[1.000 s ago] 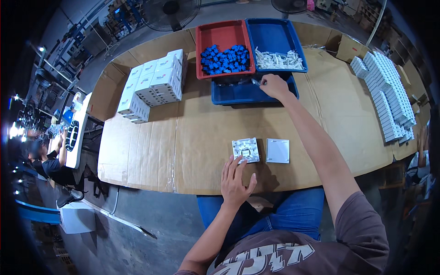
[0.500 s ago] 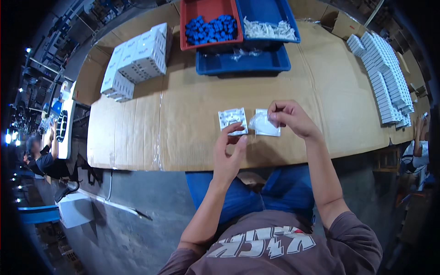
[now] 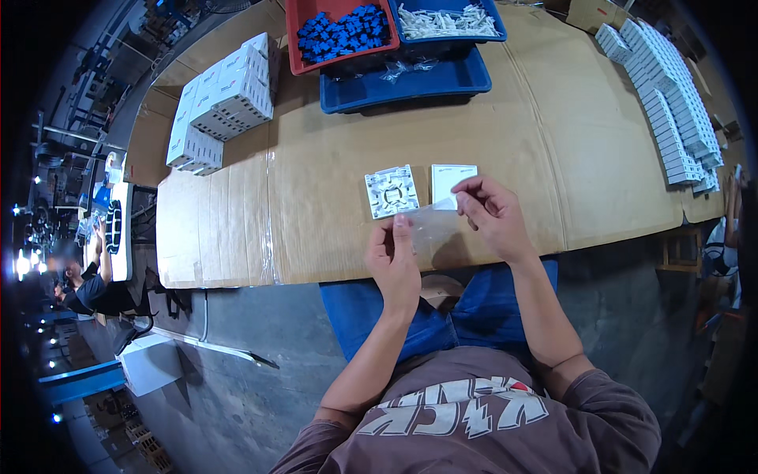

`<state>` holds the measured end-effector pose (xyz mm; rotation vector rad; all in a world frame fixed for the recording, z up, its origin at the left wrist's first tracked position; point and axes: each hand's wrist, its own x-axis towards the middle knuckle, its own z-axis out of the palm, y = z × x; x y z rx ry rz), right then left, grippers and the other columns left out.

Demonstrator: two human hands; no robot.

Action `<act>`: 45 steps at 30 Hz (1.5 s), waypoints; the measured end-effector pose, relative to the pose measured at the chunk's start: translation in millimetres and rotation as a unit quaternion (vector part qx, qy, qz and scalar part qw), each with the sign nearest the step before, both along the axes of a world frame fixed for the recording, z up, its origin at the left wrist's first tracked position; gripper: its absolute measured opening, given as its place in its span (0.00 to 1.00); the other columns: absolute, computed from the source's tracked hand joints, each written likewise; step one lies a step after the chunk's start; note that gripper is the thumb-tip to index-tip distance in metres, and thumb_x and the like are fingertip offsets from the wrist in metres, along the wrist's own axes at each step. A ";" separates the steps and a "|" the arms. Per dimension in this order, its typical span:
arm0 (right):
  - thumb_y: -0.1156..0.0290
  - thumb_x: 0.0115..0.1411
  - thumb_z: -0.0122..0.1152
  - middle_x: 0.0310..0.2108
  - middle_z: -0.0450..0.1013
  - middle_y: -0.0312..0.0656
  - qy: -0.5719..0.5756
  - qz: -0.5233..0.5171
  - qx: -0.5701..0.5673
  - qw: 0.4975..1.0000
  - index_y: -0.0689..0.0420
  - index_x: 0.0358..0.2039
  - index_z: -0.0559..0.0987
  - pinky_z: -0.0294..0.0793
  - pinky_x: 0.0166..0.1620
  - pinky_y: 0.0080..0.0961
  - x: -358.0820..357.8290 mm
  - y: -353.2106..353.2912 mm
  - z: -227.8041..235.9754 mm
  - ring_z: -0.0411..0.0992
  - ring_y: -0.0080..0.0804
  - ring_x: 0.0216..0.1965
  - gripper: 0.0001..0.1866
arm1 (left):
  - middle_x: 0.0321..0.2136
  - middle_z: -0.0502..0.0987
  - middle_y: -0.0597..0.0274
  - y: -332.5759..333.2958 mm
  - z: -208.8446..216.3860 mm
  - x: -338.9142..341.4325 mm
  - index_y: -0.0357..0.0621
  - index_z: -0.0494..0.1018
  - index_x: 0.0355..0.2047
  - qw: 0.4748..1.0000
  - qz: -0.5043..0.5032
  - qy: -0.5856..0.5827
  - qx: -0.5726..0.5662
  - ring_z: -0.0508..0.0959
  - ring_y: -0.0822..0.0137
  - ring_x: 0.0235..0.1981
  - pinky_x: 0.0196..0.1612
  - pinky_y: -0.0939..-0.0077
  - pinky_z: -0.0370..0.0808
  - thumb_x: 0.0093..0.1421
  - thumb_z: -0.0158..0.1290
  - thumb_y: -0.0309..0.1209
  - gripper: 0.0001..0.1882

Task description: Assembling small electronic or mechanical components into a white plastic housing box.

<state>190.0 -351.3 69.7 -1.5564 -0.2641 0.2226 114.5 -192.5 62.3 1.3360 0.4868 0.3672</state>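
Observation:
A small clear plastic bag (image 3: 430, 224) is stretched between my two hands, above the near part of the cardboard-covered table. My left hand (image 3: 397, 257) pinches its left end between thumb and fingers. The other end is in the fingertips of my right hand (image 3: 493, 217). Just beyond my left hand lies a square white plastic base (image 3: 392, 192) with a round moulded pattern in its middle. To its right rests a flat white square cover (image 3: 453, 178), its near right corner hidden behind my right hand.
A red bin (image 3: 302, 62) of blue parts and a blue bin (image 3: 496, 33) of white parts stand at the far side, above another blue bin (image 3: 403, 101) holding clear plastic. White boxes (image 3: 230, 104) are stacked left, more boxes (image 3: 671, 118) right. A person (image 3: 91, 280) sits far left.
My left hand has come off the white base and now grips the clear bag. My right hand has drawn the bag off the white cover, toward me. The view has shifted slightly.

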 end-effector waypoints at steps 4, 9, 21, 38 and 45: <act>0.67 0.73 0.59 0.27 0.78 0.33 0.127 0.027 0.091 0.987 0.62 0.42 0.83 0.67 0.29 0.17 -9.4 13.0 3.0 0.68 0.14 0.25 0.11 | 0.24 0.71 0.75 0.3 -7.1 -1.7 0.39 0.76 0.37 0.999 0.023 -0.032 0.032 0.65 0.84 0.25 0.27 0.85 0.61 0.75 0.53 0.37 0.14; 0.65 0.75 0.57 0.25 0.76 0.34 0.105 -0.026 0.103 0.989 0.65 0.40 0.84 0.70 0.27 0.18 -21.7 31.3 -6.2 0.68 0.15 0.23 0.15 | 0.27 0.73 0.74 -2.2 -2.7 -1.9 0.42 0.74 0.36 0.999 0.014 -0.030 -0.023 0.64 0.84 0.24 0.26 0.84 0.59 0.76 0.51 0.38 0.14; 0.65 0.73 0.60 0.21 0.71 0.27 0.046 -0.143 0.090 0.985 0.61 0.46 0.85 0.63 0.23 0.13 -10.4 18.8 -1.1 0.64 0.11 0.20 0.12 | 0.30 0.76 0.68 7.9 -7.9 -2.5 0.39 0.76 0.38 0.995 -0.027 -0.035 -0.093 0.68 0.80 0.25 0.28 0.82 0.65 0.75 0.52 0.40 0.16; 0.68 0.73 0.60 0.24 0.74 0.28 0.097 -0.090 0.070 0.989 0.61 0.49 0.84 0.65 0.25 0.14 -6.6 13.4 -6.3 0.66 0.11 0.22 0.12 | 0.31 0.79 0.66 12.0 -9.3 -8.4 0.41 0.78 0.43 0.956 -0.139 0.090 -0.243 0.76 0.75 0.27 0.33 0.78 0.74 0.71 0.58 0.33 0.09; 0.74 0.68 0.64 0.34 0.76 0.37 -0.149 -0.169 -0.086 0.971 0.61 0.51 0.80 0.69 0.32 0.18 -11.9 18.7 -5.0 0.70 0.19 0.29 0.12 | 0.32 0.79 0.67 14.2 -11.2 -6.9 0.42 0.79 0.42 0.977 -0.049 0.094 -0.183 0.76 0.78 0.29 0.33 0.79 0.76 0.70 0.58 0.31 0.07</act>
